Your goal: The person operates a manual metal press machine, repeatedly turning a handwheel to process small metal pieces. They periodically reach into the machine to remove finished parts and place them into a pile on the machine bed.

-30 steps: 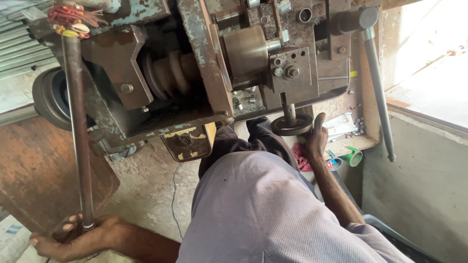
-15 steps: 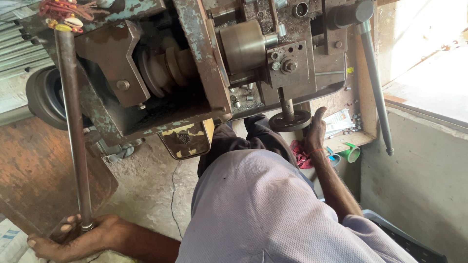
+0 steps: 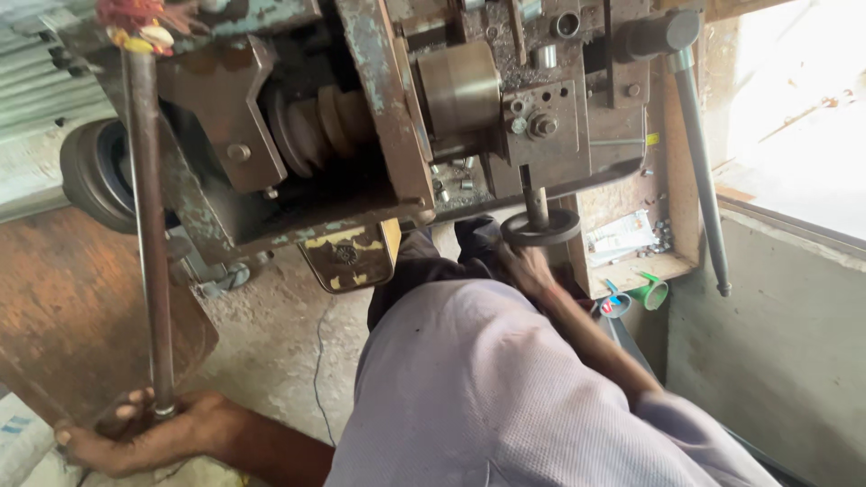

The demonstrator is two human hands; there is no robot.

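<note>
Yellow-and-black worn plate (image 3: 350, 257) hangs under the machine body, squarish, dark emblem in its middle, paint chipped. White printed packet (image 3: 621, 236) lies flat on the wooden shelf (image 3: 631, 271) at right, beside small metal bits. Small yellow sticker (image 3: 651, 139) on the machine's right edge. White sack with blue print (image 3: 16, 431) at bottom left corner. No screens.

The floor (image 3: 271, 334) is rough grey concrete, and a thin dark wire (image 3: 317, 361) lies across it. A big rusty metal sheet (image 3: 63, 316) rests on the floor at the left, and the old machine (image 3: 361, 117) stands above it. At the right, a small wooden shelf (image 3: 631, 271) holds some papers (image 3: 622, 236) and little metal bits (image 3: 663, 236), with a green cup (image 3: 651, 293) just under its edge.
</note>
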